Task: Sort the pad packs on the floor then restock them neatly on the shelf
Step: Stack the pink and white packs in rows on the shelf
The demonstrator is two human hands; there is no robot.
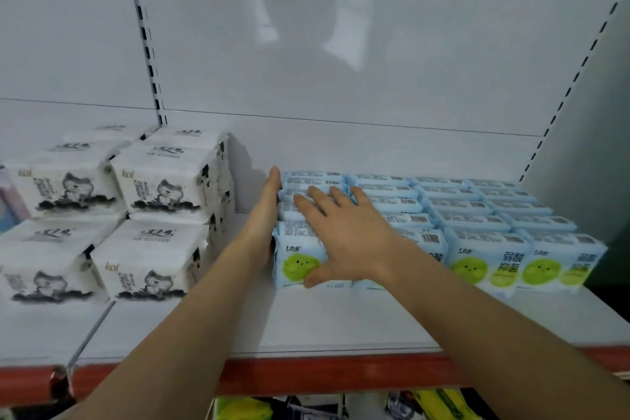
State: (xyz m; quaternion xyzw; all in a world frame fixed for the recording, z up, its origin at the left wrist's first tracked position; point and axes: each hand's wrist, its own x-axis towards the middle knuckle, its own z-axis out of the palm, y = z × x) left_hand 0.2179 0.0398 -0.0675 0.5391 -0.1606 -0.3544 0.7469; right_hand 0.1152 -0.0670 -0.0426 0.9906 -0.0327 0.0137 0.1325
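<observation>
The blue pad packs (477, 215) stand in 4 rows on the right half of the white shelf (341, 324), running from near the front edge back toward the rear panel, each front pack showing green round faces. The right-most row sits close to the shelf's right corner.

The left hand (267, 215) lies edge-on against the left side of the left-most row, fingers straight and pressed together, pointing toward the back panel. The right hand (344, 232) rests flat on top of that same row, fingers straight and slightly spread across the pack tops, thumb hooked down over the face of the front pack (296, 262).

On the shelf's left half, white packs with a grey cat print (153, 215) are stacked 2 high in several columns, well apart from the blue rows, with a bare gap between. A red strip (306, 375) runs along the shelf's front edge. Yellow-green packages (245, 409) show below it, blurred.
</observation>
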